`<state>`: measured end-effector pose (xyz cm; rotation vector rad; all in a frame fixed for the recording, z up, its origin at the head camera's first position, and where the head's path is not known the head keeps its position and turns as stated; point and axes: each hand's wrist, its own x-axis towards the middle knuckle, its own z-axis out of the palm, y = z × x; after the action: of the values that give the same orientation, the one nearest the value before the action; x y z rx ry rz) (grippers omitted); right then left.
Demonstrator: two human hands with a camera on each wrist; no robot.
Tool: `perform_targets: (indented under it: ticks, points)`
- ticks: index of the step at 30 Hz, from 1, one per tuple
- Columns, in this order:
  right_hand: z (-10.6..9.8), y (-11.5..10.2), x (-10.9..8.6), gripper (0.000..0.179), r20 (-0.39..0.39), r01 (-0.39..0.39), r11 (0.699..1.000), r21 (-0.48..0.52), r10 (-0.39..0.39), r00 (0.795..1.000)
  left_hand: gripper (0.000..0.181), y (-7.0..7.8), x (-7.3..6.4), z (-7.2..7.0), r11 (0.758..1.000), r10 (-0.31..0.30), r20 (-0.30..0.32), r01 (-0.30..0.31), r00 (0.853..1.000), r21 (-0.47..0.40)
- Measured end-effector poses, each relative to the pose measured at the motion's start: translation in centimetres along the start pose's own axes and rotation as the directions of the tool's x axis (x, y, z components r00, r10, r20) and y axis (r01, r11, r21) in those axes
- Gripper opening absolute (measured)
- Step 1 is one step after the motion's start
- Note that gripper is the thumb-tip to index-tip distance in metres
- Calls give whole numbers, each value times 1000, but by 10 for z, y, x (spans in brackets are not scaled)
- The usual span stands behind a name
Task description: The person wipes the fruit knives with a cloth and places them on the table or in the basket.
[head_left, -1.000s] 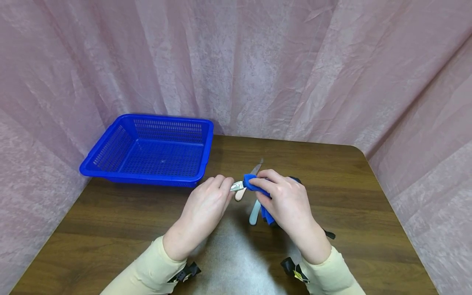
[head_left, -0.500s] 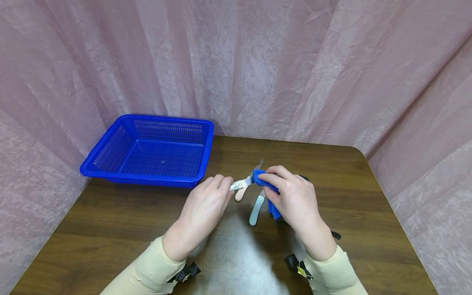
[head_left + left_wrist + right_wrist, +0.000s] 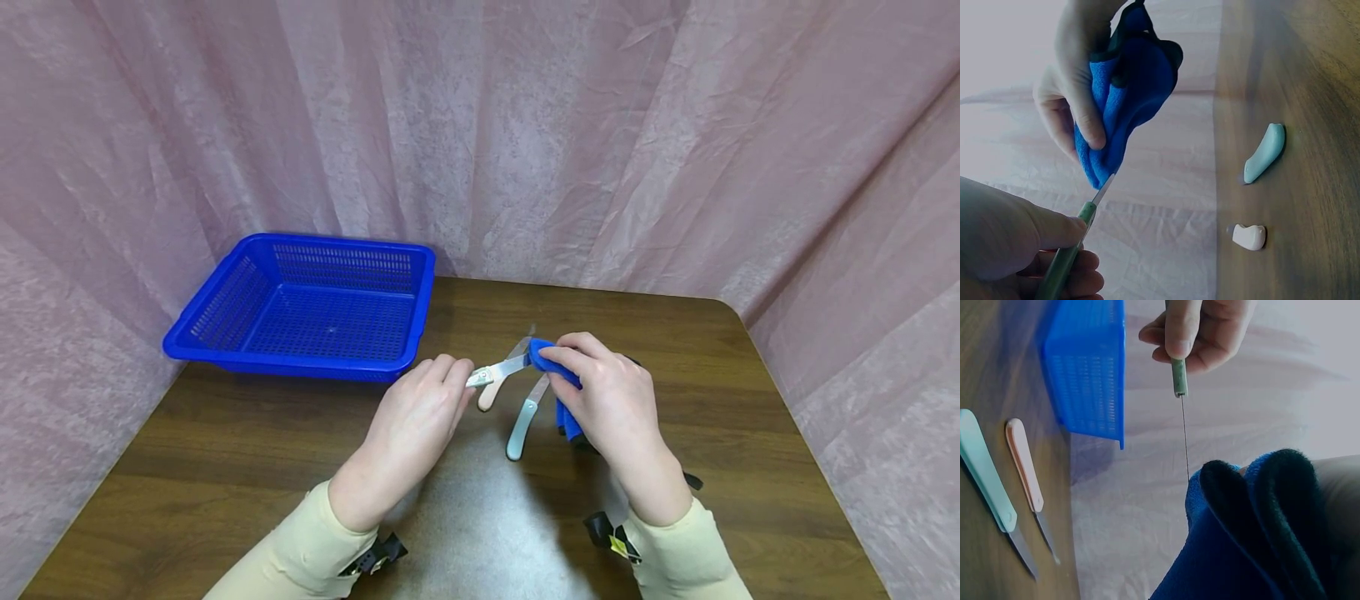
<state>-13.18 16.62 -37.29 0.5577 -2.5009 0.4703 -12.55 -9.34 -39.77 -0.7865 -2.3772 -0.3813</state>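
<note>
My left hand (image 3: pixel 416 408) grips the green handle of a small knife (image 3: pixel 1060 265), its blade pointing right and away. A folded blue cloth with dark edging (image 3: pixel 1141 94) is pinched between the thumb and fingers of my right hand (image 3: pixel 609 404). The cloth wraps the tip end of the blade, hiding it, while the rest of the blade (image 3: pixel 1185 434) shows bare between the two hands. Below on the table lie a knife with a light teal handle (image 3: pixel 521 432) and one with a pale pink handle (image 3: pixel 1024 464). In the head view the cloth partly covers the teal knife's blade.
A blue plastic basket (image 3: pixel 285 361) stands at the back left of the wooden table (image 3: pixel 660 325), with nothing visible inside. Pink curtains (image 3: pixel 570 150) hang behind the table and along its sides.
My right hand has slid the cloth to the right and slightly away along the blade, baring more of it and of the teal knife. My left hand stays almost still.
</note>
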Motion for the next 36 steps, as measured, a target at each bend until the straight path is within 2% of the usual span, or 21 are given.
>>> perform_targets:
  ticks: [9,23,36]
  points:
    - [1,5,-1,29,-45,-5,1000,-2,5,999,24,0,0,-1,1000,0,-2,0,1000,-5]
    - [-2,9,-1,29,-26,-63,998,-14,62,998,25,-1,0,-1,1000,-1,-3,1,1000,-6]
    - [-2,8,-1,29,-69,-47,999,-4,47,997,22,-3,0,1,1000,-13,-1,13,1000,17]
